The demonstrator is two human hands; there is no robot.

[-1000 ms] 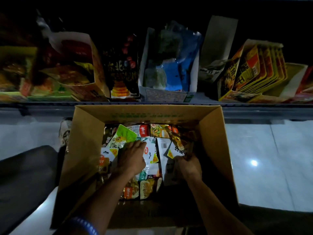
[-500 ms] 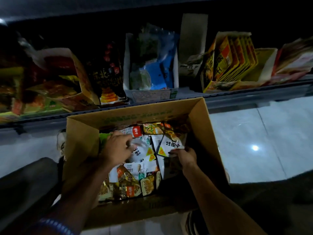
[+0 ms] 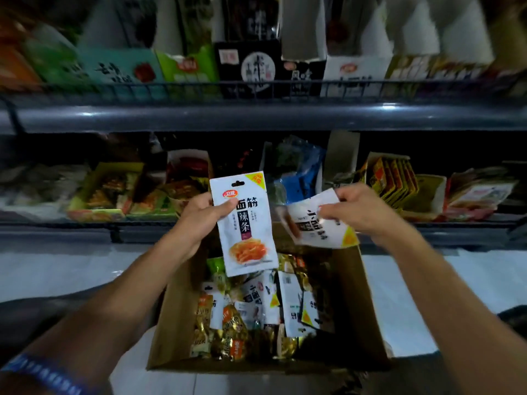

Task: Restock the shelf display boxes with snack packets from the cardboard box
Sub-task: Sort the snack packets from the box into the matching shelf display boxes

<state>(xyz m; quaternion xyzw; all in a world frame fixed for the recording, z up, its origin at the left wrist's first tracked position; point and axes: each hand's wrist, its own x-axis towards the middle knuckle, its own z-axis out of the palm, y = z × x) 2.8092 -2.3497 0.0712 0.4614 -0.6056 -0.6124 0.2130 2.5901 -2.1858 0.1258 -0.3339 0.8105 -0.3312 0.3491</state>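
Cardboard box [image 3: 176, 332]: set open on the pale floor, directly below the lower shelf; taken here as the landmark.
Loose packets [image 3: 256, 315]: heaped inside the cardboard box, white ones mixed with gold and orange ones.
Left hand [image 3: 199, 220]: raised above the far left corner of the cardboard box; a white snack packet is pinched by its left edge between the thumb and curled fingers.
White snack packet [image 3: 246, 223]: held upright and face-on above the cardboard box, with an orange food picture at its foot.
Right hand [image 3: 359, 209]: raised above the far right corner of the cardboard box; fingers are curled onto a second white packet.
Second white packet [image 3: 316, 223]: held tilted, apparently upside down, though its print is blurred.
Lower shelf [image 3: 256, 232]: just beyond the cardboard box; opened display boxes are lined along it.
Yellow display box [image 3: 393, 181]: beyond and to the right of the cardboard box, filled with upright yellow packets.
Upper shelf [image 3: 256, 115]: higher above the cardboard box, a row of cartons stood behind its wire rail.
Blue wristband [image 3: 42, 374]: worn on the left arm, nearer than the cardboard box.
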